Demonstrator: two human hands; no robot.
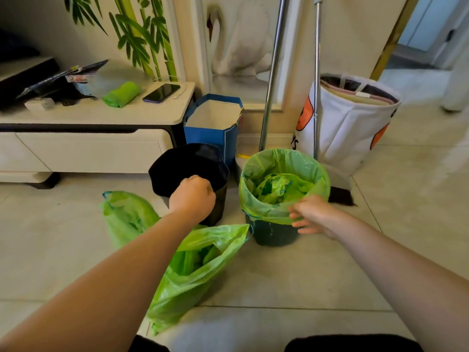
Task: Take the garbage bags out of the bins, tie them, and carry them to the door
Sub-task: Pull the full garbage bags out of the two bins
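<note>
Tiled floor (304,275) is carrying 2 bins: I am seeing 1 green bag (193,270) lying out, untied. My left hand (193,196) is fisting on the black bin (187,163) rim; my right hand (312,214), fingers spread, is touching the soft, light liner (281,161) at its folded rim, where I would be gathering it.

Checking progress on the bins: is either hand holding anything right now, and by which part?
The left hand is closed on the black bin's near rim. The right hand has its fingers on the green liner's folded-over edge; a firm grip cannot be told.
</note>
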